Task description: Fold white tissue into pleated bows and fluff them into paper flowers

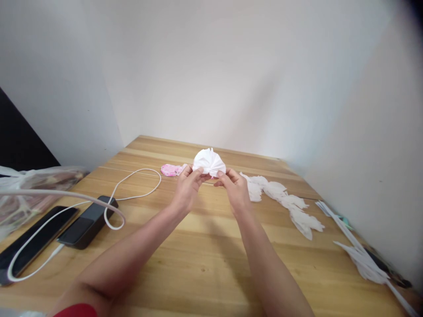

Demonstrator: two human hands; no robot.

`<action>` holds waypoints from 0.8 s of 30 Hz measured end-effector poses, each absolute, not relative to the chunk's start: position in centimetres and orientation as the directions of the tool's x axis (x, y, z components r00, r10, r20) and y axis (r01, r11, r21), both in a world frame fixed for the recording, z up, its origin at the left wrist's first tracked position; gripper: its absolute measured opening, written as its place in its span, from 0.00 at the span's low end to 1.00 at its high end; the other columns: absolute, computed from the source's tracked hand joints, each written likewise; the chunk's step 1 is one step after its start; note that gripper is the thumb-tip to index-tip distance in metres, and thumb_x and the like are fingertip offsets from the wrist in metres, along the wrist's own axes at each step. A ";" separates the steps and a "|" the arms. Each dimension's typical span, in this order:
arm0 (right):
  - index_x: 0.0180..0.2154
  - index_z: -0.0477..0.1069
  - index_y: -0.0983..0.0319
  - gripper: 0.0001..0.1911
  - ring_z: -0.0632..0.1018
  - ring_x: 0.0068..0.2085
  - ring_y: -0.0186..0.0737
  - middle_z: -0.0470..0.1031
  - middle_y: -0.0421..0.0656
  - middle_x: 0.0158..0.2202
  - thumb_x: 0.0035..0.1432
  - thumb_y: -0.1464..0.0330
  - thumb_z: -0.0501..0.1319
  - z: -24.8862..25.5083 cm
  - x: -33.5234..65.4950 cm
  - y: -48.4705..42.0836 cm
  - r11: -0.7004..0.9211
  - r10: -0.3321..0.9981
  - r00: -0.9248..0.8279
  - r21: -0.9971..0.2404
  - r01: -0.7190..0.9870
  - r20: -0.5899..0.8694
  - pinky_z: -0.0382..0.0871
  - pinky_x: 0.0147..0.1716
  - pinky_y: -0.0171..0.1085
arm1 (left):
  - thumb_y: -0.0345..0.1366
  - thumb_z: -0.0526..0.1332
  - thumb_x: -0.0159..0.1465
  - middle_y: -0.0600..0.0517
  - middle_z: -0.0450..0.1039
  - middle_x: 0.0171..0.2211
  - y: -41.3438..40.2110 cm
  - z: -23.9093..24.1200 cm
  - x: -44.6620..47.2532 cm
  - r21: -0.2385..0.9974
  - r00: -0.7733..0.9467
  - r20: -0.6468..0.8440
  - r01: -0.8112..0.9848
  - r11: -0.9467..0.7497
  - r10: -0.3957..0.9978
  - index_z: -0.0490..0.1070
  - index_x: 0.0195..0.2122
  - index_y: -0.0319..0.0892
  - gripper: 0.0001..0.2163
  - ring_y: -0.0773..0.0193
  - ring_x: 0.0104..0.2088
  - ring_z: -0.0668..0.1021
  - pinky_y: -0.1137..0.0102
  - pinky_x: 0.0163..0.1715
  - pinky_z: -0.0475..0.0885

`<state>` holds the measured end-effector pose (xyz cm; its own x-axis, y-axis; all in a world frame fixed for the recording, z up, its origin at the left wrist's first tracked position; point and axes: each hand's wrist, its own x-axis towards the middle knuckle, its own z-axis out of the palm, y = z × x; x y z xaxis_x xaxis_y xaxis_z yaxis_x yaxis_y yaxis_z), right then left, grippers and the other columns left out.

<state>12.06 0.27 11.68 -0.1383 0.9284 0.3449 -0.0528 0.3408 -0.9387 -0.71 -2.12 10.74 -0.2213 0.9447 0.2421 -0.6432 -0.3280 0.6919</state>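
Between my two hands, above the wooden table, is a white pleated paper piece (209,161), gathered at its lower middle and fanned out like a petal or flower. My left hand (189,187) pinches its lower left edge between thumb and fingers. At the lower right edge, my right hand (234,187) grips it the same way. Behind my left hand lies a pink and white patterned piece (171,170), partly hidden by the fingers. Several similar white crumpled pieces (276,190) lie in a row to the right of my right hand.
On the left are a black phone (36,242), a dark box-shaped device (86,223), a looping white cable (132,198) and a clear plastic bag (29,193). Long white strips (363,262) lie along the right edge. Walls (211,75) border the wooden table (198,268).
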 end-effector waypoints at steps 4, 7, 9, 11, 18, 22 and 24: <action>0.42 0.73 0.60 0.16 0.76 0.40 0.40 0.77 0.44 0.41 0.53 0.59 0.63 12.2 12.1 -0.4 0.438 0.888 -0.177 -0.898 0.042 0.425 0.73 0.37 0.38 | 0.35 0.66 0.57 0.53 0.72 0.32 -1.9 10.2 -0.7 0.783 -0.336 0.338 -0.419 -0.460 0.879 0.68 0.33 0.40 0.08 0.66 0.35 0.75 0.68 0.41 0.70; 0.46 0.72 0.59 0.19 0.76 0.42 0.41 0.77 0.45 0.44 0.53 0.60 0.64 12.5 12.1 -0.9 0.541 0.840 -0.142 -0.829 0.142 0.524 0.71 0.40 0.39 | 0.35 0.66 0.57 0.54 0.70 0.31 -2.1 9.9 -0.4 0.795 -0.379 0.459 -0.229 -0.562 0.803 0.68 0.32 0.41 0.07 0.67 0.34 0.73 0.72 0.39 0.69; 0.42 0.73 0.60 0.14 0.76 0.38 0.40 0.77 0.43 0.38 0.55 0.60 0.62 12.4 12.2 -1.0 0.564 0.823 -0.073 -0.794 0.226 0.564 0.70 0.37 0.38 | 0.35 0.66 0.57 0.53 0.70 0.33 -2.3 9.8 0.0 0.783 -0.356 0.506 -0.193 -0.591 0.786 0.67 0.34 0.41 0.08 0.66 0.36 0.74 0.72 0.40 0.69; 0.33 0.73 0.60 0.11 0.74 0.32 0.38 0.75 0.40 0.28 0.58 0.60 0.59 12.3 12.4 -1.0 0.561 0.806 -0.008 -0.760 0.328 0.592 0.68 0.33 0.36 | 0.35 0.67 0.56 0.51 0.71 0.40 -2.6 9.9 0.3 0.780 -0.324 0.509 -0.219 -0.586 0.798 0.66 0.40 0.42 0.13 0.64 0.42 0.74 0.71 0.43 0.69; 0.36 0.75 0.58 0.09 0.75 0.36 0.40 0.77 0.42 0.35 0.61 0.64 0.57 12.2 12.3 -1.0 0.684 0.689 -0.116 -0.589 0.429 0.716 0.67 0.38 0.38 | 0.38 0.71 0.51 0.47 0.68 0.48 -2.8 10.3 0.3 0.850 -0.287 0.406 -0.231 -0.474 0.868 0.59 0.52 0.43 0.30 0.60 0.47 0.73 0.70 0.46 0.68; 0.36 0.76 0.59 0.09 0.76 0.35 0.40 0.78 0.42 0.36 0.60 0.65 0.57 12.1 12.2 -1.0 0.687 0.700 -0.144 -0.606 0.401 0.699 0.68 0.37 0.38 | 0.37 0.67 0.55 0.50 0.69 0.41 -2.4 10.3 -0.1 0.878 -0.341 0.370 -0.176 -0.445 0.864 0.63 0.47 0.41 0.21 0.64 0.40 0.73 0.72 0.40 0.68; 0.36 0.76 0.59 0.10 0.76 0.35 0.40 0.78 0.41 0.34 0.60 0.65 0.57 12.1 12.2 -0.9 0.652 0.745 -0.143 -0.665 0.365 0.652 0.68 0.36 0.37 | 0.36 0.65 0.56 0.52 0.69 0.37 -2.2 10.2 -0.3 0.881 -0.366 0.367 -0.158 -0.446 0.855 0.65 0.44 0.41 0.15 0.65 0.37 0.73 0.73 0.37 0.67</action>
